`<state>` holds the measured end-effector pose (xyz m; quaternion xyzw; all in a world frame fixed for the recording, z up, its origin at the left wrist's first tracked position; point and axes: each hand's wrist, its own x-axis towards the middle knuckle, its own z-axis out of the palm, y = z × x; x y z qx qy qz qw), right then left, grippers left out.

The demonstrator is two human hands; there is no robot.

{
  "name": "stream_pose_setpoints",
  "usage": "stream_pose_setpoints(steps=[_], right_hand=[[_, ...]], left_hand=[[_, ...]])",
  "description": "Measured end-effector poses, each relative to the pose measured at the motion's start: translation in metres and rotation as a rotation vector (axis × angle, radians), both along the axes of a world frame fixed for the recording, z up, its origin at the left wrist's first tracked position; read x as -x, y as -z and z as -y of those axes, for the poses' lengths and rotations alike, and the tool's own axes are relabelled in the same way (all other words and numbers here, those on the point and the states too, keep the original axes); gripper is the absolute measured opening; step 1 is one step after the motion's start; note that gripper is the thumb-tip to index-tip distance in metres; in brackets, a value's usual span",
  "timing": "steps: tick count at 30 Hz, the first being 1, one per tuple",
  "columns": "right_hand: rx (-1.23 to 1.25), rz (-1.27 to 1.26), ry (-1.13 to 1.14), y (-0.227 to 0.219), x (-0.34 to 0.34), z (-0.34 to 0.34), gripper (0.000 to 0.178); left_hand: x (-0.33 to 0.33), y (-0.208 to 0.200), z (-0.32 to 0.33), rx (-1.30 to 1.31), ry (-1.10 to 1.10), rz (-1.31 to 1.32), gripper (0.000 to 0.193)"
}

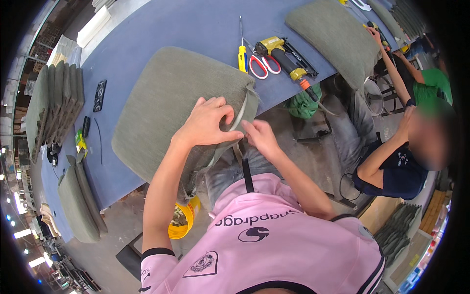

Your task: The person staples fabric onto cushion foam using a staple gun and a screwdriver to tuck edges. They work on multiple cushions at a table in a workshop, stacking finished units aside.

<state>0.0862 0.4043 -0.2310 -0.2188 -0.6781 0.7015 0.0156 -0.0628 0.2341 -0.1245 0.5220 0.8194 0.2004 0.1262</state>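
Left hand (208,123) lies on the grey-green cushion (171,98), thumb and forefinger parted; right hand (263,140) bunches fingertips at the cushion's right edge, whether pinching the loose flap (251,102) I cannot tell. Uneven pulling could pucker it. Under the cushion is a blue table (126,54); nearer than it, a pink shirt (298,250) bears dark lettering and 1 shield crest (201,264).

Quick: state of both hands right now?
Left hand: open, resting on the green cushion, thumb apart from curled fingers.
Right hand: closed, apparently pinching the cushion's loose fabric edge.
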Motion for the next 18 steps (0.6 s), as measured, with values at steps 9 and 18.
stream_pose_setpoints(steps=[9,18], right_hand=[[-0.283,0.053,-0.104,-0.048,0.026,0.0,0.05],[-0.592,-0.09,-0.349,-0.105,0.043,-0.047,0.035]], left_hand=[[-0.031,0.018,-0.028,0.124,-0.223,-0.334,0.039],[-0.016,0.043,-0.014,-0.194,-0.228,-0.258,0.021]])
